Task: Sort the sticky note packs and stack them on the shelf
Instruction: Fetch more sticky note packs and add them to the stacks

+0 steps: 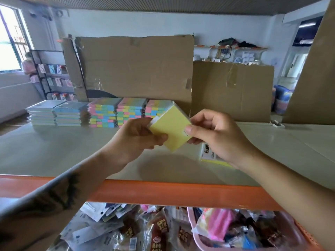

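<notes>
A yellow sticky note pack hangs tilted above the pale shelf board, held between both hands. My left hand grips its left lower edge with thumb on top. My right hand pinches its right corner. Another yellow pack with a white label lies flat on the shelf, partly hidden under my right hand. At the back of the shelf stand three stacks of multicoloured packs and, left of them, two stacks of pale blue packs.
Cardboard sheets stand behind the stacks and at the right edge. The shelf's orange front beam runs below my arms. Beneath it sit loose snack packets and a pink basket of goods. A wire display rack is far left.
</notes>
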The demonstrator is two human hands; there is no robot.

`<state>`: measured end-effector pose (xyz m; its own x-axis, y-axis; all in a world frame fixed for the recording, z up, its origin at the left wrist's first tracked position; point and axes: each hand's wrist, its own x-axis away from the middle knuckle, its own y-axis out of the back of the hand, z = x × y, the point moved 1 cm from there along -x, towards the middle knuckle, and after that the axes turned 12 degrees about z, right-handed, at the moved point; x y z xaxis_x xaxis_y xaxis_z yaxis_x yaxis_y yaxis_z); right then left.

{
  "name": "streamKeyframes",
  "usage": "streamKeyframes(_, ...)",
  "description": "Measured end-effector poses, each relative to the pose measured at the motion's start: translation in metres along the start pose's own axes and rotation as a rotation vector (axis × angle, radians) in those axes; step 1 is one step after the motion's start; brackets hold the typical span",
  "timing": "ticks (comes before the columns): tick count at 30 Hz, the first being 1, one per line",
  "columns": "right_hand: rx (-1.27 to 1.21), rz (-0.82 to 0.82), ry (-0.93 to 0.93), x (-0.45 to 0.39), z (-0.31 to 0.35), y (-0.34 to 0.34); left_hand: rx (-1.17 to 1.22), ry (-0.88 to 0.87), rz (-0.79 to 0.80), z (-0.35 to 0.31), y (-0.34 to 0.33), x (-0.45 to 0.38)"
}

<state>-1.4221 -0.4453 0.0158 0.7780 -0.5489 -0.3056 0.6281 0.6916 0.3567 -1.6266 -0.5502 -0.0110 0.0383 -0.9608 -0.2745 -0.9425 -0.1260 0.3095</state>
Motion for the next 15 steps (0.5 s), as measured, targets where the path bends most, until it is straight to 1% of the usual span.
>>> streamKeyframes(3, -0.216, 0.06, -0.074, 0.006, 0.002, -0.004, 0.15, -0.025, -0.054, -0.004, 0.002, 0.002)
streamKeyframes(5, -0.289, 0.1, -0.103, 0.009, 0.003, -0.005, 0.176, -0.04, -0.094, -0.007, 0.002, 0.003)
streamKeyframes(6, -0.241, 0.115, -0.109, 0.009, 0.003, -0.005, 0.186, -0.05, -0.09, -0.007, 0.001, 0.004)
streamKeyframes(9, 0.118, 0.14, -0.065, 0.008, -0.001, 0.0, 0.253, -0.069, -0.072, -0.013, -0.006, 0.005)
streamKeyframes(11, 0.252, 0.109, -0.009, 0.01, 0.002, 0.003, 0.277, -0.056, -0.071, -0.017, -0.012, 0.002)
streamKeyframes(13, 0.261, 0.089, 0.037, 0.011, 0.008, 0.007, 0.247, -0.045, -0.081, -0.021, -0.02, -0.002)
streamKeyframes(15, 0.209, 0.111, 0.03, 0.011, 0.009, 0.012, 0.217, -0.038, -0.077, -0.024, -0.028, -0.008)
